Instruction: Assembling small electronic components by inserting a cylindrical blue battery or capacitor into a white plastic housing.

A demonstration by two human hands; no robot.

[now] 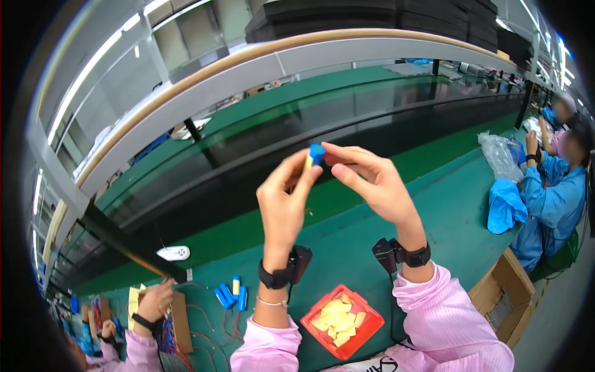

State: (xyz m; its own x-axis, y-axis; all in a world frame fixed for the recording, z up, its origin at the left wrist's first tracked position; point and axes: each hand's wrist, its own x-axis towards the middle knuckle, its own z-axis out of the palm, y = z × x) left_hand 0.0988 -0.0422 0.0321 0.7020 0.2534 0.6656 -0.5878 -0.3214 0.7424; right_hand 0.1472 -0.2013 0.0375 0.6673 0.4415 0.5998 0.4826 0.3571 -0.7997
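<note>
Blue cell [317,150] raised beyond the red tray [370,323]

The left hand [282,191] pinches the cell between thumb and fingers, on the far side of the tray. The right hand [379,185] is half open, index fingertip by the cell's top; I cannot tell whether it touches. Yellow pieces [338,320] fill the tray; more blue cells [242,298] sit left of it.

Bright overhead tube lights [131,22] — fisheye-bent edges, blackened corners
</note>
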